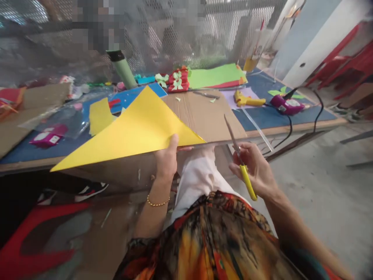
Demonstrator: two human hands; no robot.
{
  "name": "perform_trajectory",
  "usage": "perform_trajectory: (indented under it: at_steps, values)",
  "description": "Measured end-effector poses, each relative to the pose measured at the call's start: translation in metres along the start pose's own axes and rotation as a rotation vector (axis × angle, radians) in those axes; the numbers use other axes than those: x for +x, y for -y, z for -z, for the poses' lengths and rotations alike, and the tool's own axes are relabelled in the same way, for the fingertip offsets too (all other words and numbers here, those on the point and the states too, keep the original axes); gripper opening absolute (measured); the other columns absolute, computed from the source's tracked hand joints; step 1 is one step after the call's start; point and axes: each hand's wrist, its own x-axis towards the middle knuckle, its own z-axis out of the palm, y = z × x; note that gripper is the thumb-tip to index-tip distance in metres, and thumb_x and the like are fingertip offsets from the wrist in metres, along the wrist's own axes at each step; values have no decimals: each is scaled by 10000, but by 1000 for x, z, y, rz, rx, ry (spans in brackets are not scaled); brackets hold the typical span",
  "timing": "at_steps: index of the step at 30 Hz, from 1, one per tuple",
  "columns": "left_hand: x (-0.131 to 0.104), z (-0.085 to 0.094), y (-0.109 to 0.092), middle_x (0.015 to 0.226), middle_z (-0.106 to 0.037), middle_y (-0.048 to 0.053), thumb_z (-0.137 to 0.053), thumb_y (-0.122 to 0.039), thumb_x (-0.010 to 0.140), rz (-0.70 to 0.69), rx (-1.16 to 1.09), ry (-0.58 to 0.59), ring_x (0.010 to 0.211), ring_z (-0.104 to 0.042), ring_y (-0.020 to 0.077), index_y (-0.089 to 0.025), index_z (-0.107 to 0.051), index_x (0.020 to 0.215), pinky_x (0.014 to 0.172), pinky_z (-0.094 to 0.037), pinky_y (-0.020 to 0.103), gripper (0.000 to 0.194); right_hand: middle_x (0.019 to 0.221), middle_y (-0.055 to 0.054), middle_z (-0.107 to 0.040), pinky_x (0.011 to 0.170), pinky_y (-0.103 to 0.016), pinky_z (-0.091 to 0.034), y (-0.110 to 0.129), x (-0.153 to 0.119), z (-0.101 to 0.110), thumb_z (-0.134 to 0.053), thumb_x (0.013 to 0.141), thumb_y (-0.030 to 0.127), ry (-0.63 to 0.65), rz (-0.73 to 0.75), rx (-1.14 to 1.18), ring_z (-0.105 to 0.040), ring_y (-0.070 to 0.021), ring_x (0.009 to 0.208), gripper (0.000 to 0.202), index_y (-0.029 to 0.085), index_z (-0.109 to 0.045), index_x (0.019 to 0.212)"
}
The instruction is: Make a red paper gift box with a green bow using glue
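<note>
My left hand [167, 161] is closed on the lower edge of a large yellow sheet of paper [128, 128], its thumb lying on top. The sheet has a triangular outline and reaches over the table's front edge, with one long point stretching left. In my right hand [259, 167] is a pair of scissors [247, 182] with yellow handles. Its blades point up and away, apart from the paper and to its right; they look closed together. Beneath and behind the paper lies a brown cardboard sheet [204, 112].
Behind the cardboard lie a yellow glue gun [249, 100], green paper [215, 76] and a red crafted piece [178, 79]. A green bottle [124, 70] stands at the back. A purple box [287, 105] with black cable sits right, another purple box [49, 136] left. Red chairs [349, 62] stand far right.
</note>
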Motion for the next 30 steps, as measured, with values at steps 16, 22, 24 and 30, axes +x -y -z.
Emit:
perform_trajectory:
  at_steps: [16,22,24,30]
  values:
    - [-54,2,7,1235,-847,58,-909,-343,726,55,162,121,868,-820,227,-296,-815,1300,618,-685,293,584,1075,-126,-666,742,-438,-552,-14,-44,1,-704,1021,603,9,179,-478,-641,-297,905,430,281,-663,1303]
    - [-59,-1,8,1221,-845,61,-916,-454,766,31,246,165,928,-838,261,-305,-805,1326,687,-716,355,590,1042,-104,-676,723,-415,-539,-16,-49,5,-717,1018,612,15,135,-502,-640,-270,839,415,302,-692,1292]
    - [-59,-1,8,1217,-844,69,-931,-497,758,31,261,169,951,-840,271,-304,-808,1322,695,-724,364,609,1034,-95,-681,716,-410,-539,-17,-50,4,-706,1022,628,14,130,-508,-642,-262,821,412,314,-696,1289]
    - [-58,1,6,1276,-843,57,-945,-396,699,62,199,127,941,-833,251,-316,-824,1298,595,-687,294,617,1064,-98,-696,686,-384,-533,-18,-51,5,-677,1032,666,24,133,-478,-634,-229,770,450,285,-716,1269]
